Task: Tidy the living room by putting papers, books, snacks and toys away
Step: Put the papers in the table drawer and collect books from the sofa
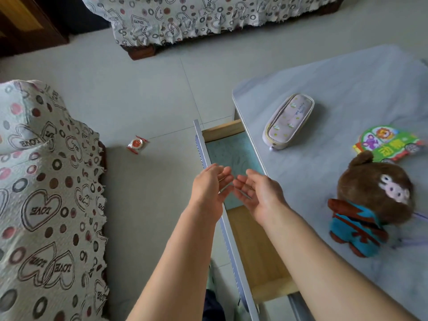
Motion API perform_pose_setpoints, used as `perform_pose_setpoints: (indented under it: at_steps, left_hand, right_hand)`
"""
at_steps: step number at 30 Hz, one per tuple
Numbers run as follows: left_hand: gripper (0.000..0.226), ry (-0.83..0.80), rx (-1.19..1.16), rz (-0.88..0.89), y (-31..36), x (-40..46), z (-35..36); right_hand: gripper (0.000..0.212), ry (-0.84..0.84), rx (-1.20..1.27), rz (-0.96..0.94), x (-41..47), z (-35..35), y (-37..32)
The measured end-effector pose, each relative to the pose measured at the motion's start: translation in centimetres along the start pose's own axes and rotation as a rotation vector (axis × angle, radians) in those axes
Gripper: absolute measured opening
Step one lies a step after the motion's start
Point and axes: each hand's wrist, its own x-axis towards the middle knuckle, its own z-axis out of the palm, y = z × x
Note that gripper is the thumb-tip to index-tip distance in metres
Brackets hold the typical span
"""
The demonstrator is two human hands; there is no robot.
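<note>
Our left hand and right hand hover side by side over the pulled-out drawer, palms turned toward each other, fingers loose and straight, holding nothing. The left one hangs over the drawer's front panel, the right over its inner part, close to the tabletop's near-left edge.

We judge that we are between items: the drawer stands ready and a teal sheet lies flat in its far half, while the rest waits outside. The next move calls for turning one hand right to lift something off the tabletop, or reaching down left for the snack on the floor.

The pencil case lies nearest, by the left edge, its long axis running from the near-left to the far-right, with the zip pull at the near end. A grip across its narrow middle would suit. The bear lies toward the near-right, head to the far side, feet toward us. The book sits at the right edge, partly cut off.
</note>
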Motion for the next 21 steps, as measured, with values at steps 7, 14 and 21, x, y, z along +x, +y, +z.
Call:
perform_pose_setpoints:
  at_steps: [7, 14, 21]
  left_hand:
    - [0.016, -0.110, 0.007, 0.033, -0.2, -4.4, 4.1]
    - [0.017, -0.272, 0.166, -0.003, -2.4, -6.3, 11.3]
    - [0.017, -0.356, 0.257, -0.053, -5.4, -8.9, 16.8]
  right_hand:
    - [0.014, 0.007, 0.103, -0.038, -3.7, -3.2, -3.6]
    - [0.015, 0.114, 0.205, -0.163, -5.7, -9.9, -8.6]
    - [0.016, 0.219, 0.260, -0.206, -7.5, -16.2, -11.2]
